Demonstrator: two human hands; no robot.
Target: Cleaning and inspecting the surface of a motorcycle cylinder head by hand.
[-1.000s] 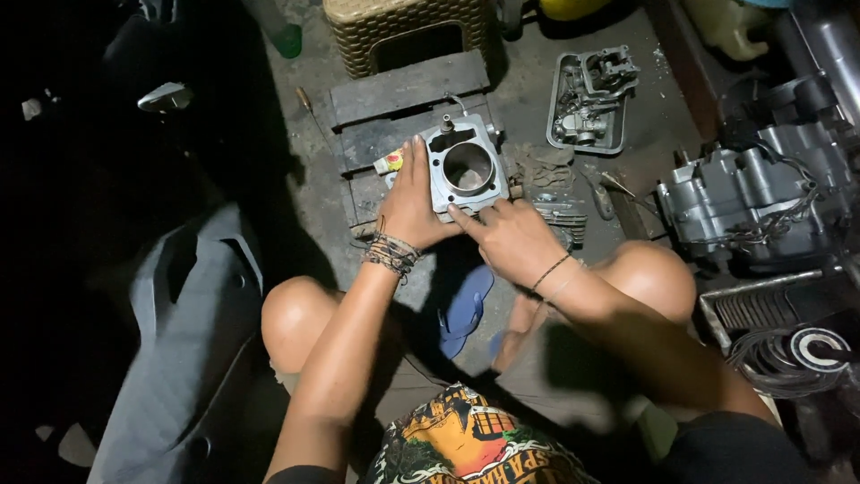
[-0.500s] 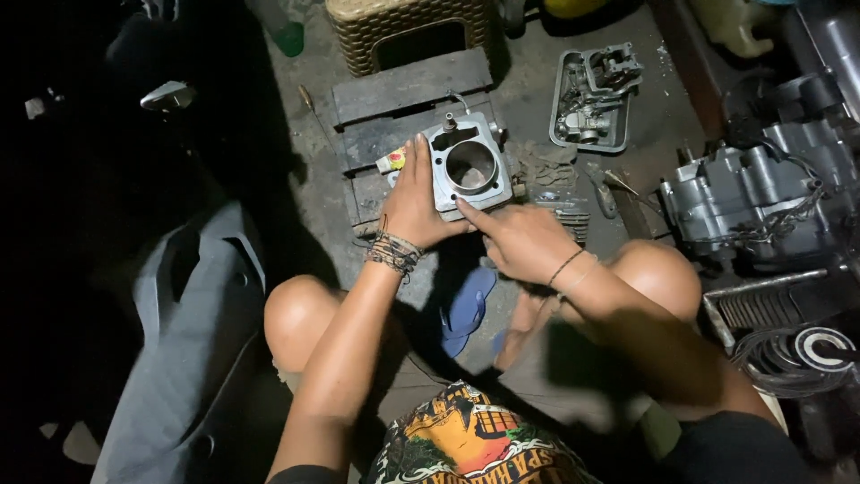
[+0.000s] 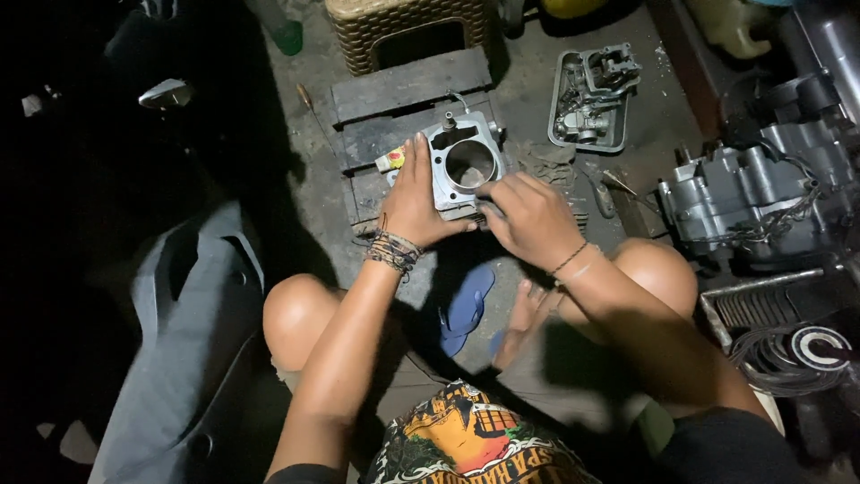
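Fingers of the left hand lie flat and spread against the left flank of a grey metal engine cylinder, steadying it, while those of the right hand curl over its lower right edge in a loose grip. Going left to right across the frame: a grey plastic body panel lies on the floor at lower left; the cylinder sits just above centre on dark wooden planks, its round bore open and empty, with a small yellow and red packet touching its left side; a grey tray of engine parts rests at upper right; an engine block stands at far right. By the look of it, the cylinder is stripped and bare, and nothing is fitted into it yet.
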